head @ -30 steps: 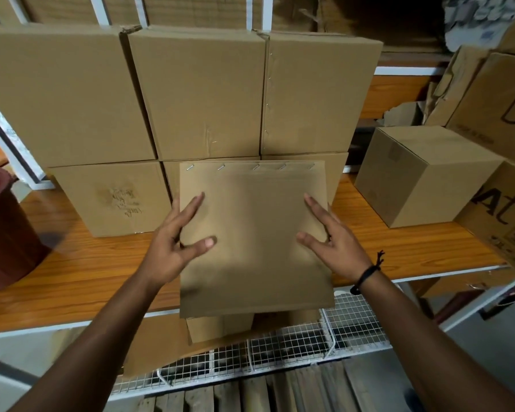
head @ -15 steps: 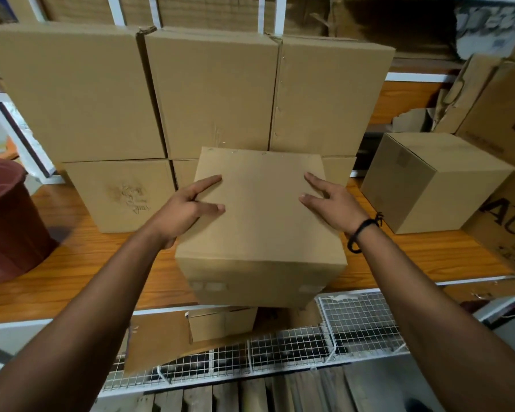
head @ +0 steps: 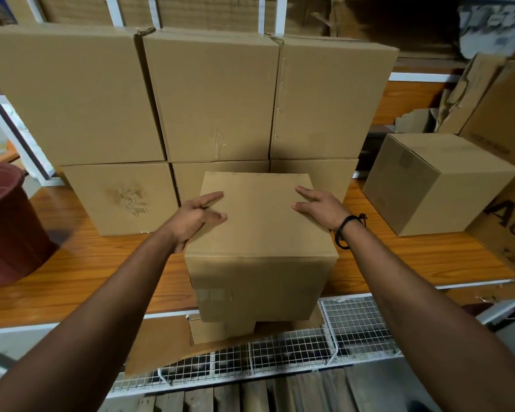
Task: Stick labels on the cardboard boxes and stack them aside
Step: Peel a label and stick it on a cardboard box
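I am pressing both hands flat on the cardboard box (head: 259,251), my left hand (head: 197,217) and right hand (head: 318,208) lying with fingers straight and spread near its upper side edges, curling round nothing, probably steadying it level so its bare top face is offering room for a label. The box is overhanging the front edge of the wooden shelf (head: 87,263), just before the stacked boxes (head: 214,96). A maroon bucket (head: 9,227) is standing at the left, a lone box (head: 437,182) at the right, and a wire rack (head: 354,325) is running below.
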A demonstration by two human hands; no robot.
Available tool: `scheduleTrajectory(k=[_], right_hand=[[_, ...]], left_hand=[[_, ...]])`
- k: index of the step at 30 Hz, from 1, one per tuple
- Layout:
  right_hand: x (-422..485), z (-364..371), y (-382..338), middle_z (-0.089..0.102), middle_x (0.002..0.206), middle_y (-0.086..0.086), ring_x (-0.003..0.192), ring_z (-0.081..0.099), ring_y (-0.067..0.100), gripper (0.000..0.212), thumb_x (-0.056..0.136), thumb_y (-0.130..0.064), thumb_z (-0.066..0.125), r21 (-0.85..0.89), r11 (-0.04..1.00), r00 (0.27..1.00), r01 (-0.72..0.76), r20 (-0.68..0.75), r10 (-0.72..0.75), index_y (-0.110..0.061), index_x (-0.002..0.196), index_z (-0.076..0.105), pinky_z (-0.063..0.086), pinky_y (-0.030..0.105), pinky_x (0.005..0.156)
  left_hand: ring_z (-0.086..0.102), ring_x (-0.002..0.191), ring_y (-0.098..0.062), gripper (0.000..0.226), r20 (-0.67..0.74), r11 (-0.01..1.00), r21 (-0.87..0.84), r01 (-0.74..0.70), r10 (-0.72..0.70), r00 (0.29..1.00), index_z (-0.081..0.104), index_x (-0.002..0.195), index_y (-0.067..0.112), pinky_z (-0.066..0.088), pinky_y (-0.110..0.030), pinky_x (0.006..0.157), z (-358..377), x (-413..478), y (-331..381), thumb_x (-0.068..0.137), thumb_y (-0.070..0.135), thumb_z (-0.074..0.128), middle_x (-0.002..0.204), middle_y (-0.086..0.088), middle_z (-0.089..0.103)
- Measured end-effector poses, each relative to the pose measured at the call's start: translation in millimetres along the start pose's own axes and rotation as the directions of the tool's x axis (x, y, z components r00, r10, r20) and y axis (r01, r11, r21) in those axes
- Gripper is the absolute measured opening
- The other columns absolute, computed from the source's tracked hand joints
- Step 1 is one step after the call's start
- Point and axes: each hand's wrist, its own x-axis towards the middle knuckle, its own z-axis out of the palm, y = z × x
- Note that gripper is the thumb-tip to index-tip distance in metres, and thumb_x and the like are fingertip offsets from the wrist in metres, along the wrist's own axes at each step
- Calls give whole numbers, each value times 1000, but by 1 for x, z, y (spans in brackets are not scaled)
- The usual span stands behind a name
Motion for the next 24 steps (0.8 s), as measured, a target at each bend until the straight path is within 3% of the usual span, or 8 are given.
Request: scheduleTrajectory(k=[3,7,11,14,16,18,21,24], right_hand=[[1,0,1,41,149,-9,138,34,14,60,85,-42,68,-6,1000,1000,12,-10,-12,-33,140,47,25,36,115],[-16,-5,-1,39,150,-8,137,37,12,50,96,-43,52,65,995,995,71,-75,-66,-33,144,41,33,26,105],[-71,-9,11,38,150,-8,135,42,15,48,89,-64,42,180,943,946,278,-221,-237,-55,136,37,43,39,106],[-113,5,34,20,152,-16,134,38,15,63,76,-83,38,-35,918,897,395,-202,-393,-69,135,20,50,32,90],[-127,18,52,7,156,-9,131,40,28,73,75,-85,34,-271,836,833,477,-164,-528,-63,142,13,56,31,74],[-127,30,73,3,160,5,106,59,47,74,80,-78,39,-441,723,762,532,-124,-636,-53,146,17,59,34,53],[-122,41,85,1,159,11,72,67,36,68,87,-64,49,-510,685,738,520,-134,-661,-52,146,18,56,31,42],[-115,44,83,9,156,20,67,66,31,70,87,-46,60,-474,702,732,532,-159,-662,-48,147,23,55,32,43]], left_hand=[[43,129,-14,61,27,1000,-14,-20,20,999,55,139,28,26,-27,108,-2,1,-1,83,12,72,120,14,60],[42,136,-17,66,65,990,-126,-58,66,996,56,136,38,37,-39,109,-12,-17,-14,72,43,73,146,10,48],[41,139,-15,89,-57,920,-77,-385,381,923,36,150,28,46,-33,103,-7,-58,-49,78,75,58,154,9,39],[24,148,-11,98,-31,821,252,-512,536,844,13,156,37,39,-40,109,6,-80,-84,77,80,51,165,-3,15],[12,151,-16,102,13,698,436,-568,626,779,1,157,37,33,-48,108,12,-84,-100,78,80,50,164,-17,-2],[5,151,-32,103,43,597,527,-604,692,721,-6,157,33,29,-53,108,12,-83,-109,82,75,52,160,-28,-8],[26,139,-52,101,82,516,606,-605,716,693,-13,156,27,43,-52,99,12,-78,-112,89,66,51,157,-36,-1],[59,115,-43,96,39,543,633,-552,689,723,-17,155,23,57,-42,75,18,-78,-111,93,65,44,151,-36,26]])
